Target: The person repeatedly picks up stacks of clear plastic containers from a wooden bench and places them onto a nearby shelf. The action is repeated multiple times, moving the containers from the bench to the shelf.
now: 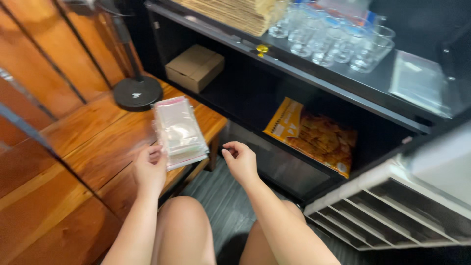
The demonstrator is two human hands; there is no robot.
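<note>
My left hand [149, 169] rests on the wooden bench [93, 142], its fingertips touching the near edge of a stack of clear plastic bags [179, 131] that lies on the bench. My right hand [240, 161] hovers to the right of the stack, over the gap in front of the black shelf unit [314, 78]. Its fingers are curled loosely with nothing visible in them. My bare knees show at the bottom of the view.
A black round lamp base [137, 92] stands behind the bags. A small cardboard box [195, 67] and an orange snack bag [314, 136] lie in the shelf's lower bay. Several clear glasses [338, 41] stand on top. A white slotted rack [407, 206] is at right.
</note>
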